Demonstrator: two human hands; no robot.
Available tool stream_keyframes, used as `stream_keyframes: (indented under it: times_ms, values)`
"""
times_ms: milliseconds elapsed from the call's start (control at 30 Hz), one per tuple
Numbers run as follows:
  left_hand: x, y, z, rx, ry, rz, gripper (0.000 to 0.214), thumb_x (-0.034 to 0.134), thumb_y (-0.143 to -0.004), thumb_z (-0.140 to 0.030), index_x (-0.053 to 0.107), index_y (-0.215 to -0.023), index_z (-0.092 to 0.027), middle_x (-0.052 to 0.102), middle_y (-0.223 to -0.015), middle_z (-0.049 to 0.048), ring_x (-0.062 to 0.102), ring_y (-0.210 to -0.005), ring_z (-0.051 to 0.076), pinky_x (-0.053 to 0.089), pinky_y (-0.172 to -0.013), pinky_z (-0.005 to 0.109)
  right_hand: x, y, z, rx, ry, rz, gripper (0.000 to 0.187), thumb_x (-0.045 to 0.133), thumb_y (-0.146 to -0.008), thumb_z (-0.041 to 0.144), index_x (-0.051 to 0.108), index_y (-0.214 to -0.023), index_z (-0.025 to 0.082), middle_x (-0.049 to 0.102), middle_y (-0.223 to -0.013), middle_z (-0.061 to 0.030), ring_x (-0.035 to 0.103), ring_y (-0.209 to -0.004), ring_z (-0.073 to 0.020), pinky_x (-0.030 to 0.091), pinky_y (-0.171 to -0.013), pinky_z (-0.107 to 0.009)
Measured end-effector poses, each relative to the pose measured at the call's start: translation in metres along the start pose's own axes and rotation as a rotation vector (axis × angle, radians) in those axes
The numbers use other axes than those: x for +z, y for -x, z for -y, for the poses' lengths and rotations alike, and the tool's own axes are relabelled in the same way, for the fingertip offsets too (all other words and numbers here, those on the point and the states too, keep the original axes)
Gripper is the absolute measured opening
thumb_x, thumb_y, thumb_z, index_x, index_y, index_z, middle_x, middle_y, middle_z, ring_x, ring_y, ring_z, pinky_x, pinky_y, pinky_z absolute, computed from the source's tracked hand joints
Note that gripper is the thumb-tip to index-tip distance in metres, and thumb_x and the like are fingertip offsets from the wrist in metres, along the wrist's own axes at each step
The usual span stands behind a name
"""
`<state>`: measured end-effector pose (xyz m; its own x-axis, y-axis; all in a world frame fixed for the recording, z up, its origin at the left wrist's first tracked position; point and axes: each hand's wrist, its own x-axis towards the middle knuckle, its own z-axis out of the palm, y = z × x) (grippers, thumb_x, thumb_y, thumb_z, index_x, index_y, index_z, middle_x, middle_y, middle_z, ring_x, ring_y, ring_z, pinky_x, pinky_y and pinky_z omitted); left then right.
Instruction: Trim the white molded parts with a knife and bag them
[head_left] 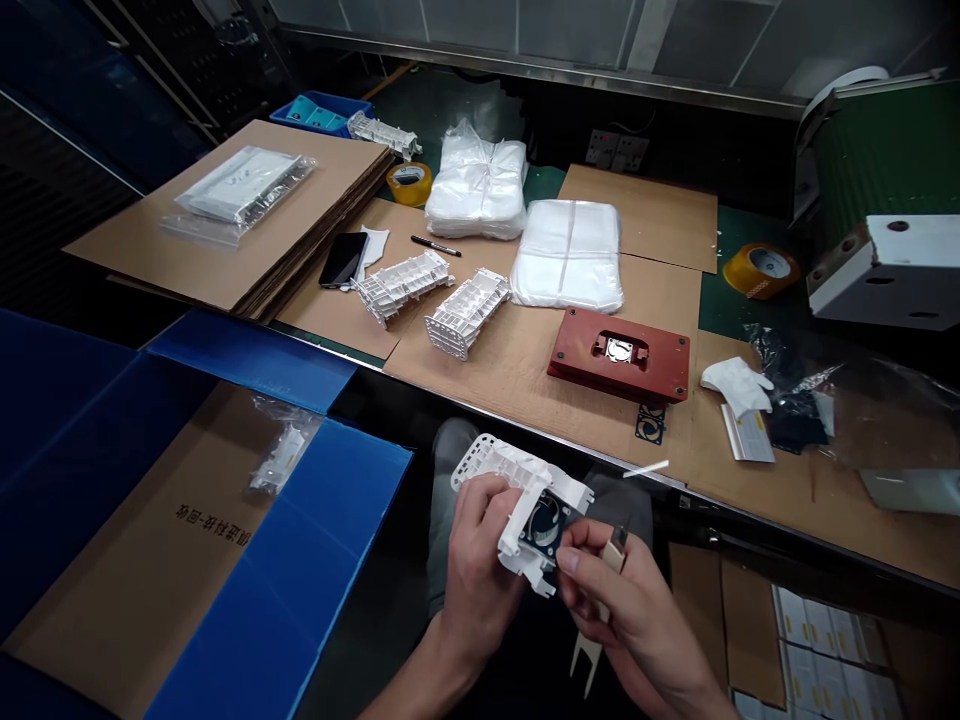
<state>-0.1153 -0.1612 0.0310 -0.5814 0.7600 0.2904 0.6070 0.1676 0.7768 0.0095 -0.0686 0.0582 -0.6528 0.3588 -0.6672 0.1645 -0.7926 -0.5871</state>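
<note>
My left hand (pixel 480 550) is closed around a white plastic housing (pixel 517 470), held tilted above my lap. A dark square piece (pixel 545 522) with a round opening lies on the end face of the housing. My right hand (pixel 622 600) is closed on a slim beige tool (pixel 592 640) with a dark upper end and a forked lower end. Its thumb and fingertips are at the right edge of the dark piece; whether they grip it cannot be told. On the bench, two similar white housings (pixel 469 312) lie beyond my hands.
A red fixture block (pixel 619 355) sits on the cardboard-covered bench, a dark square cutout (pixel 650 424) beside it. Behind are bundled white bags (pixel 568 255), a pen (pixel 436 246), a phone (pixel 343 259) and tape rolls (pixel 761 270). A blue-walled box (pixel 352 510) stands at left.
</note>
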Motion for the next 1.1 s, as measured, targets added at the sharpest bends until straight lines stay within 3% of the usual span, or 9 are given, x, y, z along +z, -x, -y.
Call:
stream_keyframes:
  times_ms: [200, 433, 1100]
  values:
    - [0.0001, -0.0018, -0.0001, 0.04, -0.056, -0.024, 0.014, 0.064, -0.092, -0.016, 0.059, -0.105, -0.021, 0.053, -0.104, 0.0043, 0.057, -0.093, 0.018, 0.049, -0.08, 0.031, 0.0029, -0.0007, -0.0015, -0.035, -0.039, 0.02, 0.039, 0.085, -0.076, 0.043, 0.057, -0.073, 0.016, 0.051, -0.052, 0.0051, 0.031, -0.046, -0.0036, 0.016, -0.043, -0.019]
    - [-0.0001, -0.0008, -0.0027, -0.016, -0.007, 0.027, 0.014, 0.063, -0.092, -0.017, 0.058, -0.105, -0.022, 0.054, -0.103, 0.0043, 0.058, -0.092, 0.019, 0.05, -0.079, 0.031, 0.002, -0.001, -0.0033, -0.062, 0.002, -0.005, 0.041, 0.085, -0.076, 0.044, 0.054, -0.072, 0.017, 0.047, -0.051, 0.0067, 0.029, -0.047, -0.0035, 0.018, -0.044, -0.019]
    - [0.0022, 0.004, -0.0004, -0.099, 0.095, 0.079, 0.009, 0.064, -0.092, -0.022, 0.059, -0.1, -0.023, 0.054, -0.102, 0.0036, 0.057, -0.092, 0.019, 0.048, -0.078, 0.031, 0.0002, -0.0006, -0.0065, -0.082, 0.104, -0.105, 0.043, 0.086, -0.073, 0.05, 0.061, -0.076, 0.015, 0.048, -0.05, 0.0063, 0.033, -0.047, -0.0047, 0.02, -0.044, -0.019]
